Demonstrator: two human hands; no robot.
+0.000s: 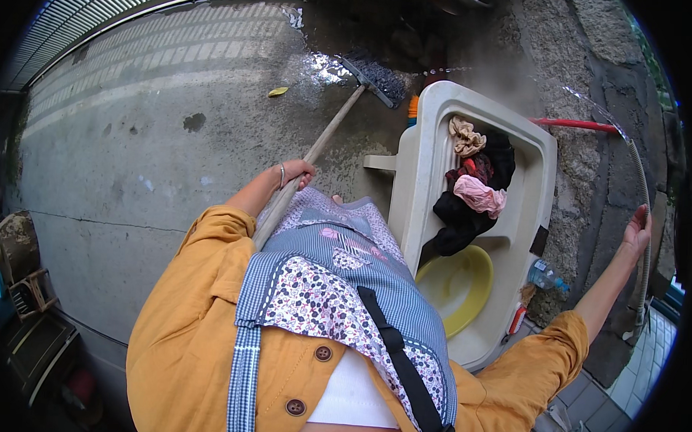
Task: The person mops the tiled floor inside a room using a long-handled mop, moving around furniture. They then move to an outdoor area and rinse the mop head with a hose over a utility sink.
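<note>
My left hand (296, 173) is wrapped firmly around the wooden handle of a broom (331, 132). The broom's long axis slants forward and to the right; its head (381, 85) rests on the wet floor (284, 122), ahead of my left fingers and well apart from them. My right hand (635, 230), far off beyond a pale sink (409, 184), grips a grey hose (639, 169), from which water arcs leftward. The left hand is nearer the broom's head. Clothes (480, 195) and a yellow basin (476, 297) lie in the sink.
</note>
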